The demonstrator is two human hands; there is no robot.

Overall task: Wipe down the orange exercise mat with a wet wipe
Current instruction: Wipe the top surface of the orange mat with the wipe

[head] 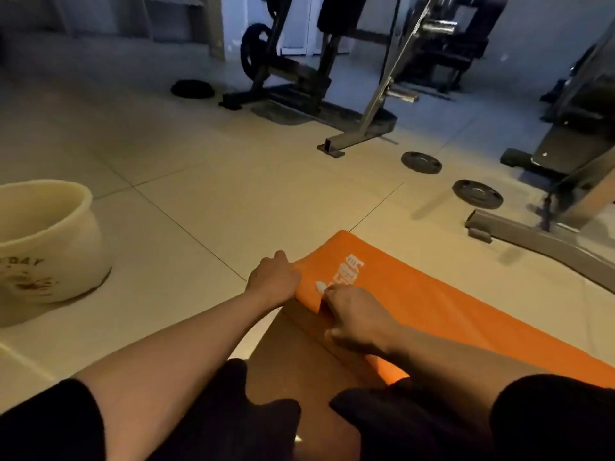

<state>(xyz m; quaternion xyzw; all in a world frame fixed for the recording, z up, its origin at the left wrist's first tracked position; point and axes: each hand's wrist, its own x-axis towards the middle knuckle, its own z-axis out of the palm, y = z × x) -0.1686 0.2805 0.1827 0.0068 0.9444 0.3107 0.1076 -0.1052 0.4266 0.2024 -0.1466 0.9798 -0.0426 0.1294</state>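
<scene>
- Now both my hands work the orange exercise mat (449,314) at its folded end near my knees.
- My left hand (273,283) curls over that fold, fingers gripping the edge, probably to spread it flat.
- My right hand (357,322) pinches the same edge beside the white logo (342,272).
- Mat looks thin, smooth, pliable; no wipe shows.
- A glossy cream bucket (46,247) sits well left of the mat.
</scene>
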